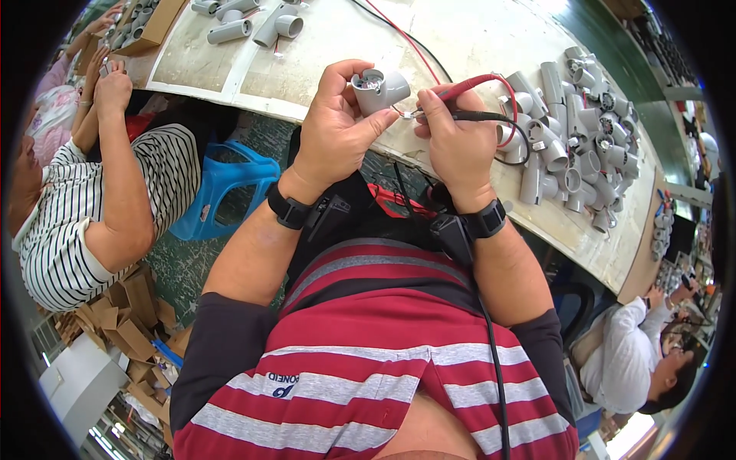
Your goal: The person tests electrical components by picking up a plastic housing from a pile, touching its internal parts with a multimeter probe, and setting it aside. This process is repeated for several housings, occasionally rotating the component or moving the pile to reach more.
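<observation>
In my left hand (331,138) is a grey elbow-shaped plastic housing (394,87), gripped by thumb and fingers. Metal parts and wires show in its round opening. From it, thin wires run to a small white connector (408,115) between my two hands. My right hand (464,149) is closed around a pair of test probes, one red (464,86) and one black (477,116). The probe tips point left at the connector; whether they touch its contacts is too small to tell. Both hands are just above the table's near edge.
A large heap of grey housings (583,165) covers the right of the white table (322,46). A few more housings (230,31) lie at the far left, near a cardboard box (157,27). Red and black leads cross the tabletop. Co-workers sit left and right; a blue stool (230,184) stands left.
</observation>
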### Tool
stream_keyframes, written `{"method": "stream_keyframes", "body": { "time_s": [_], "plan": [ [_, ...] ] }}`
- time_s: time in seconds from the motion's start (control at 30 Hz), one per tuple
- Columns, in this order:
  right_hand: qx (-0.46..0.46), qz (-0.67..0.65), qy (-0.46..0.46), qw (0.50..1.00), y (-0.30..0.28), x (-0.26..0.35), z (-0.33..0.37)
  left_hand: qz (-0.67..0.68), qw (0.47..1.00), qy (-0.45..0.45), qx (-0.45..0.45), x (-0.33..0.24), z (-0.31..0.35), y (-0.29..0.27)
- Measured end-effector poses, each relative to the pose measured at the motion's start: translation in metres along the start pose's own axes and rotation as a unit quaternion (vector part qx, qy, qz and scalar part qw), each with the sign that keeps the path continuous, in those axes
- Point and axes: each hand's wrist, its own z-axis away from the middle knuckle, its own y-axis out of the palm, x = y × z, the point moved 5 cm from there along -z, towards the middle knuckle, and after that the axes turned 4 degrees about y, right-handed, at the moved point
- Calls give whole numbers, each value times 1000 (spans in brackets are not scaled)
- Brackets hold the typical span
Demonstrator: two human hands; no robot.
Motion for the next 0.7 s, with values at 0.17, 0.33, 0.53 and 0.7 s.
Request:
{"method": "stream_keyframes", "body": {
  "time_s": [0.17, 0.33, 0.53, 0.7],
  "plan": [
    [-15, 70, -67, 995, 4, -4, 9, -14, 1000, 12, -17, -1, 16, -4],
    [-6, 42, -55, 998, 2, 0, 4, 8, 1000, 14, -16, 4, 5, -4],
    [-8, 25, -40, 999, 6, -3, 3, 0, 1000, -9, 10, 5, 7, -7],
    [-9, 19, -34, 999, 5, -2, 5, 11, 1000, -6, -7, 5, 4, -7]
  ]
}}
